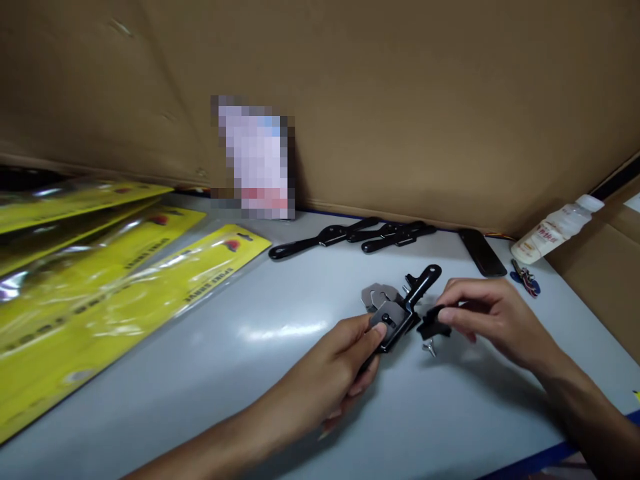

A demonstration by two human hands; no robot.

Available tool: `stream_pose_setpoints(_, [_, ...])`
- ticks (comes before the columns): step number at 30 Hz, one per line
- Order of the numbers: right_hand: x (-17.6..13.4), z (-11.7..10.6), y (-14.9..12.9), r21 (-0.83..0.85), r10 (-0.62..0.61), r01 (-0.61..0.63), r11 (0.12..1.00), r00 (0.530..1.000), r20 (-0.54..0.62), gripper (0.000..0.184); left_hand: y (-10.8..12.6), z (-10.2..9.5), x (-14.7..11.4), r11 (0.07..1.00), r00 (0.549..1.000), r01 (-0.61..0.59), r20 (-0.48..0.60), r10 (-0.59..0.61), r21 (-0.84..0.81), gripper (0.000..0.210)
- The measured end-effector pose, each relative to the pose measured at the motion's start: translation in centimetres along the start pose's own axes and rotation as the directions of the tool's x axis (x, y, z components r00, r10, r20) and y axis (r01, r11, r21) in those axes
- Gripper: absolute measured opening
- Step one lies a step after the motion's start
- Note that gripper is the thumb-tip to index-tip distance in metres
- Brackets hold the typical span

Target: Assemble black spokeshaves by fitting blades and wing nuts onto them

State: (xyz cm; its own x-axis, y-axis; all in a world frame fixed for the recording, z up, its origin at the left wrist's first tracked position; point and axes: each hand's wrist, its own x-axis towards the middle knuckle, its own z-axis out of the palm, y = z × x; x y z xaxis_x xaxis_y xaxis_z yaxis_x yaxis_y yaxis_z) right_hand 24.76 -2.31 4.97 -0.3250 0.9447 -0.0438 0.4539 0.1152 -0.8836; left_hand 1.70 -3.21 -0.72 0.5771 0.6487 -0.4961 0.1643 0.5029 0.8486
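Note:
My left hand (357,350) grips a black spokeshave (414,293) by one handle, its other handle pointing up and away to the right. The thumb presses a grey metal blade (387,319) against the spokeshave's body. Between my right thumb and fingers (483,317) is a small black cap plate (434,325), close to the spokeshave's right side. A silvery wing screw (429,347) shows just under that plate; whether it is attached I cannot tell. Behind the held spokeshave, loose grey blades (377,295) lie on the table, with another dark part partly hidden beside them.
Several black spokeshave bodies (333,235) lie along the back of the table. Yellow blister packs (200,280) overlap at left. A dark flat slab (483,253), keys (525,278) and a tilted plastic bottle (555,230) are at right. Cardboard (400,100) walls the back; a blurred-out item (260,160) leans there.

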Motion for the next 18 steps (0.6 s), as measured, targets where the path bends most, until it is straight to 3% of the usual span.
stream_pose_setpoints(3, [-0.2,2.5,-0.3,0.042,-0.026,0.026,0.999,1.000,0.006,0.015,0.2,-0.1,0.1,1.000,1.000,0.010,0.026,-0.011,0.025,0.040])
stream_pose_setpoints(6, [0.1,4.1,0.2,0.031,-0.029,0.031,0.999,0.998,-0.060,0.011,0.4,0.0,0.0,0.999,0.999,-0.008,0.034,0.006,0.052,0.046])
stream_pose_setpoints(11, [0.2,5.3,0.7,-0.222,-0.195,0.159,0.962,0.969,-0.154,0.008,0.5,0.2,0.0,0.995,0.996,-0.039,0.084,0.032,0.092,0.044])
stream_pose_setpoints(18, [-0.2,5.6,0.8,-0.442,-0.340,0.255,0.860,0.932,-0.124,0.009,0.0,0.4,0.0,0.989,0.995,-0.070,0.087,0.059,0.132,0.041])
